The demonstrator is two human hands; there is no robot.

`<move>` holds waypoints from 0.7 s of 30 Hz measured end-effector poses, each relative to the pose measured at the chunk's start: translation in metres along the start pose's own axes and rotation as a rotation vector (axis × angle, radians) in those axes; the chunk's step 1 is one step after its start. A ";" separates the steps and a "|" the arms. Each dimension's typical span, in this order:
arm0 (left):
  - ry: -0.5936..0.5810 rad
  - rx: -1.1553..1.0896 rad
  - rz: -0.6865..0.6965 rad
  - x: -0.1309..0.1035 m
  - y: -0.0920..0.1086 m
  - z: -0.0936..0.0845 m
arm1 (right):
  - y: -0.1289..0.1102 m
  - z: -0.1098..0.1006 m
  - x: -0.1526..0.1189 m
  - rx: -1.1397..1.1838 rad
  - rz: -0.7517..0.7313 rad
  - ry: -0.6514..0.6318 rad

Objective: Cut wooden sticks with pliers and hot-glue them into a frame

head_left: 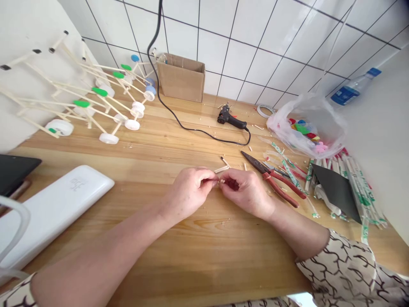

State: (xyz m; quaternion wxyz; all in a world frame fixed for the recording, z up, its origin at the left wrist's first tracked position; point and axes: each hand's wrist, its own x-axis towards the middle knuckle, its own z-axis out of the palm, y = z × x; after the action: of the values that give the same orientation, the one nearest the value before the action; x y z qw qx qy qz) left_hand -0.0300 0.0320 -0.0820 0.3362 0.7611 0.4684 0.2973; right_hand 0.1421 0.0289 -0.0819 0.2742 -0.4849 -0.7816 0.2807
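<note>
My left hand (194, 187) and my right hand (244, 192) meet over the middle of the wooden table, fingertips almost touching. Both pinch at a small pale piece (221, 181), which looks like a bit of wooden stick; most of it is hidden by the fingers. Just behind the fingertips lie short cut wooden stick pieces (222, 169), and a thin one with a dark end (225, 161). Right of my right hand rest long-nose pliers (271, 177) with red handles, their jaws partly open and pointing toward the back left.
Several stick-built models (108, 91) with white cap wheels stand at the back left. Behind are a cardboard box (182, 79), a black glue gun (231, 119) with its cord, and a plastic bag (306, 123) of colourful caps. Wrapped chopsticks (361, 183) lie right; a white power bank (64, 204) lies left.
</note>
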 end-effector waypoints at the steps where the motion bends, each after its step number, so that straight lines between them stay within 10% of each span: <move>1: 0.001 0.004 0.001 0.000 -0.001 0.000 | 0.000 0.001 0.000 -0.007 -0.005 -0.008; 21: -0.296 -0.345 -0.289 0.003 0.004 -0.011 | -0.002 -0.006 0.006 0.767 0.423 -0.094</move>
State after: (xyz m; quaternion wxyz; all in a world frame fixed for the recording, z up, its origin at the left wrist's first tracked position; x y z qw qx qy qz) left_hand -0.0354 0.0365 -0.0719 0.5648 0.6527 0.4605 0.2073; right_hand 0.1429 0.0343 -0.0757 0.3348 -0.4841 -0.5162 0.6222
